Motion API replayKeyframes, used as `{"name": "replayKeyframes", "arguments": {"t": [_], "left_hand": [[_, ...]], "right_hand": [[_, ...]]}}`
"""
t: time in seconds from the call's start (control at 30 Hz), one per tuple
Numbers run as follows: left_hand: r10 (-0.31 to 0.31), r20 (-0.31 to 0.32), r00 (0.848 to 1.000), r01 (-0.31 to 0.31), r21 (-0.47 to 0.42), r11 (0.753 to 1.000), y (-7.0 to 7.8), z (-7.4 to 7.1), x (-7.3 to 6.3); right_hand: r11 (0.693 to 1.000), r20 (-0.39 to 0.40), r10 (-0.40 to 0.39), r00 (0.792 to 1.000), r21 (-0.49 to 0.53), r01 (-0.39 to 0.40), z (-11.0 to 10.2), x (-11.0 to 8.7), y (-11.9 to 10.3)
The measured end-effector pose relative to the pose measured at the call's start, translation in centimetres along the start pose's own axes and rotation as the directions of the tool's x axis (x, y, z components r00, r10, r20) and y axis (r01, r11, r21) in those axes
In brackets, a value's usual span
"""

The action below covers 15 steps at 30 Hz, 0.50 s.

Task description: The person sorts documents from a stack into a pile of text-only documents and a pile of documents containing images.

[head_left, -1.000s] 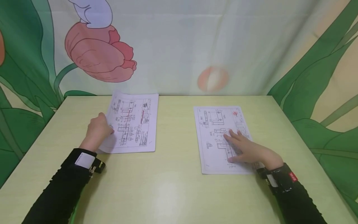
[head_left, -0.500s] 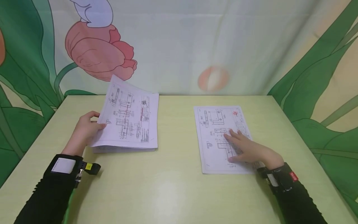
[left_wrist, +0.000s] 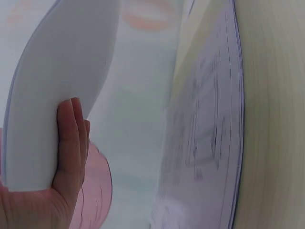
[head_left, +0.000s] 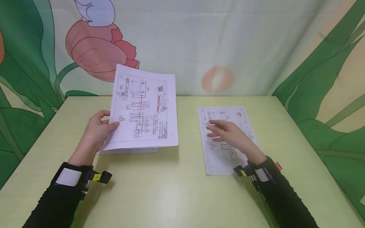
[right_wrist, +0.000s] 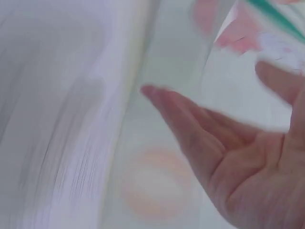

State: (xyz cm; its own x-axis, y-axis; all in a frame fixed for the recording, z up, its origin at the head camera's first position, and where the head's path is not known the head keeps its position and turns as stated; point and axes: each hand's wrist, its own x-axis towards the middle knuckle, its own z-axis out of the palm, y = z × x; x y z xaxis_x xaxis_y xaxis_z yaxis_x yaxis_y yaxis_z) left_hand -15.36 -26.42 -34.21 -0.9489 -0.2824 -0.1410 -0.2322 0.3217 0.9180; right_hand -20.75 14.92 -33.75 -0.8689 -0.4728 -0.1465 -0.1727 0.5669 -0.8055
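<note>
My left hand (head_left: 98, 131) grips the left edge of a lifted sheet of paper (head_left: 151, 110) printed with technical drawings and red lines, thumb on its face and fingers behind. In the left wrist view the blank back of the lifted paper (left_wrist: 62, 62) shows against my fingers (left_wrist: 71, 143). Below it lies a stack of drawing sheets (left_wrist: 205, 133), mostly covered in the head view. My right hand (head_left: 232, 136) hovers over a second drawing sheet (head_left: 212, 161) with a red mark at its top right, fingers spread and holding nothing.
Both papers are over a pale wooden table (head_left: 171, 190). A curtain (head_left: 176, 41) with flower and leaf pictures hangs right behind the table's far edge. Each wrist wears a black strap with a small camera (head_left: 105, 177).
The left hand has raised the drawing sheet off the left stack and carried it to the right. The right hand has lifted off the right sheet and shifted left, fingers rising.
</note>
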Motion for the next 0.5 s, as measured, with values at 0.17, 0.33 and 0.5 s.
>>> {"name": "replayKeyframes", "arguments": {"t": [0.17, 0.33, 0.5], "left_hand": [[0.072, 0.052, 0.996, -0.067, -0.082, 0.994, 1.4, 2.4, -1.2], [0.125, 0.109, 0.986, -0.108, -0.154, 0.982, 2.4, 4.1, -2.4], [0.121, 0.138, 0.983, -0.100, -0.149, 0.984, 2.9, 5.1, -2.9]], "right_hand": [[0.959, 0.014, 0.059, 0.998, 0.276, -0.060, 1.8, 1.9, -3.2], [0.933, -0.046, 0.097, 0.994, 0.353, -0.075, 2.6, 2.8, -4.4], [0.951, -0.092, 0.127, 0.988, 0.294, -0.095, 2.5, 2.7, -4.4]]}}
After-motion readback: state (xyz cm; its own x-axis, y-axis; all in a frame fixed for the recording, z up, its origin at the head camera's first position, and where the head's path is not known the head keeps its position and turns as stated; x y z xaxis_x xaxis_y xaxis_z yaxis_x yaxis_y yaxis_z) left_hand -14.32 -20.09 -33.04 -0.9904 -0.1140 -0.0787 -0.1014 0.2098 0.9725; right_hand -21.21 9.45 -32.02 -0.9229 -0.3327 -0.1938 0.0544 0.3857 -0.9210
